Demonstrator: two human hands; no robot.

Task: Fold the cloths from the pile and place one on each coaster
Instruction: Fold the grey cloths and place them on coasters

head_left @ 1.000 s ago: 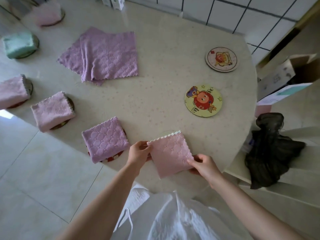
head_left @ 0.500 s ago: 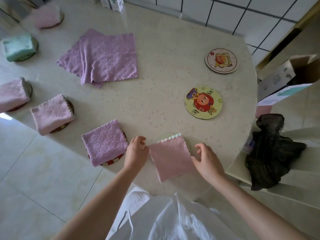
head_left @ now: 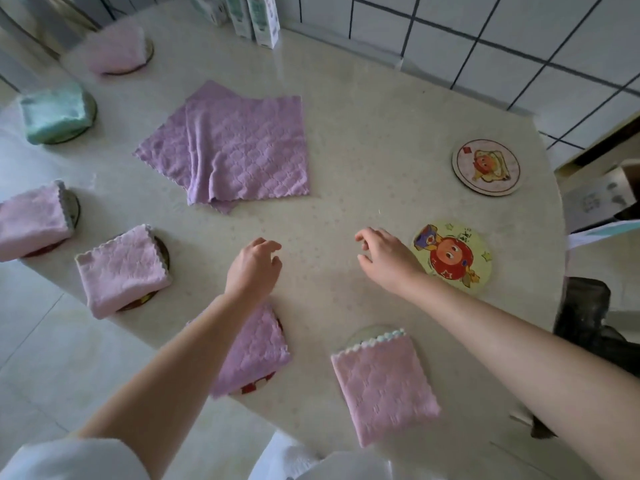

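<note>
wall: white square-tiled wall (head_left: 485, 36), dark grout | floor: pale glossy floor tiles (head_left: 41, 341) | furniture: rounded cream speckled stone bench (head_left: 363, 133) | right edge: open brown cardboard box (head_left: 595, 202) | light: soft bright sheen on bench

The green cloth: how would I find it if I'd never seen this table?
Start at the pale rounded table and follow its left edge toward the far end. There, between two folded pink cloths, sits the green cloth, folded on a round coaster. It is the only mint-green one; every other cloth is pink or purple.
</note>
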